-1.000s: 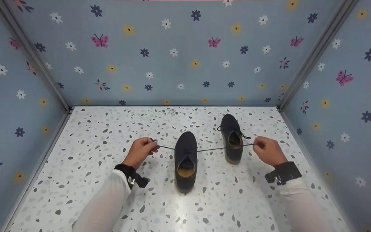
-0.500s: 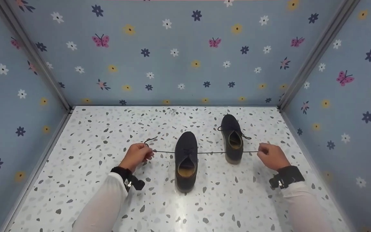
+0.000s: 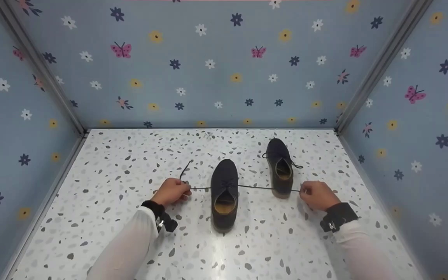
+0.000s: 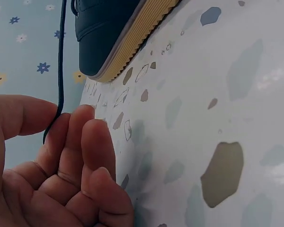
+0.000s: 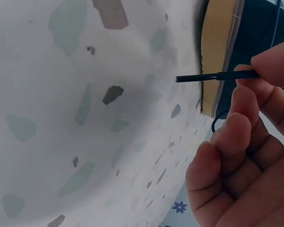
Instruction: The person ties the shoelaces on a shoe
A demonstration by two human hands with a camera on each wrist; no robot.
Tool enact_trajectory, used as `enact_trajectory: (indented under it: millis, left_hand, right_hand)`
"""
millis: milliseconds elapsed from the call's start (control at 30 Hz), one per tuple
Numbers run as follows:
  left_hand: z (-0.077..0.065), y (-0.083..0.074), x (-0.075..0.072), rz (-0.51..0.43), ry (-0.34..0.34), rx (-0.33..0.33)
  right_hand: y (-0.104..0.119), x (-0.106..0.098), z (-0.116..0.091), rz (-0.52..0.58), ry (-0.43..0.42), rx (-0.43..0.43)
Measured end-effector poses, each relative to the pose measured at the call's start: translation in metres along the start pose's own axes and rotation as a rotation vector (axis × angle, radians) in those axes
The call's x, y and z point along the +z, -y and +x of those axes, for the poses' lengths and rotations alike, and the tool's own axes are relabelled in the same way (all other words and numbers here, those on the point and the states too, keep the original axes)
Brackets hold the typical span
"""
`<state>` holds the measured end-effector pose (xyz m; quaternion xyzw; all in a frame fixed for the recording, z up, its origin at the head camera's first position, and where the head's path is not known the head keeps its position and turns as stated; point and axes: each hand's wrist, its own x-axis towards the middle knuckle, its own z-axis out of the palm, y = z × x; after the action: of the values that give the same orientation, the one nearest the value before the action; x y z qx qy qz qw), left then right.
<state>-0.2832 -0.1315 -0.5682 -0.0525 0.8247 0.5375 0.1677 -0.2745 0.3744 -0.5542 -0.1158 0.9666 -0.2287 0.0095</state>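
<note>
A dark lace-up shoe (image 3: 224,169) stands on the floor between the hands, toe pointing away. A dark shoelace stretches out from both its sides at the lacing. Left of the shoe, my left hand (image 3: 171,191) pinches the shoelace (image 4: 61,56) between thumb and index finger, and a loose tail sticks up beyond the hand. My right hand (image 3: 319,196) pinches the other side, with a short tip of the shoelace (image 5: 199,77) poking out past the fingers. That length crosses the heel of a second dark shoe (image 3: 277,149), whose own lace ends hang out at both sides.
The speckled white floor (image 3: 146,155) meets a blue wall (image 3: 216,50) with flowers and butterflies at the back. Similar panels (image 3: 414,128) rise at left and right, with grey metal strips in the corners.
Both hands have come nearer the body, drawing the shoelace down with them. The right hand swung outward, then back left. More of the tail now shows beyond the left hand. The shoes stay put.
</note>
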Motion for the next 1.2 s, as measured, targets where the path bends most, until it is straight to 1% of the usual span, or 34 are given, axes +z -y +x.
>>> enact_trajectory:
  millis: [100,300,467,600,700,767,833,933,1033,1133,1200]
  left_hand:
    - [0.0,-0.001,0.002,0.055,0.002,0.009]
    - [0.001,-0.002,0.004,0.144,0.017,0.009]
    - [0.002,-0.003,0.004,0.204,0.02,-0.012]
    - [0.001,-0.005,0.003,0.241,0.005,-0.024]
    - [-0.001,-0.009,0.004,0.275,-0.008,-0.017]
    - [-0.002,-0.012,0.006,0.281,-0.001,0.012]
    - [-0.003,-0.015,0.008,0.273,0.019,0.058]
    - [-0.004,-0.019,0.013,0.244,0.059,0.151]
    - [-0.004,-0.022,0.019,0.227,0.115,0.22]
    - [-0.004,-0.025,0.025,0.261,0.173,0.268]
    - [-0.004,-0.027,0.029,0.311,0.191,0.301]
  right_hand:
    - [0.001,0.004,0.0,-0.014,0.018,-0.017]
    - [0.005,0.01,-0.001,-0.022,0.081,-0.006]
    - [0.011,0.011,-0.002,-0.017,0.127,0.006]
    - [0.015,0.01,-0.004,0.003,0.153,0.02]
    - [0.019,0.01,-0.005,0.018,0.157,0.016]
    - [0.021,0.009,-0.006,0.025,0.155,0.009]
    - [0.024,0.009,-0.006,0.028,0.148,-0.007]
    - [0.03,0.008,-0.005,0.016,0.143,-0.027]
    - [0.038,0.01,-0.004,0.014,0.143,-0.051]
    - [0.045,0.012,-0.002,0.007,0.138,-0.087]
    - [0.049,0.015,0.0,-0.004,0.126,-0.119]
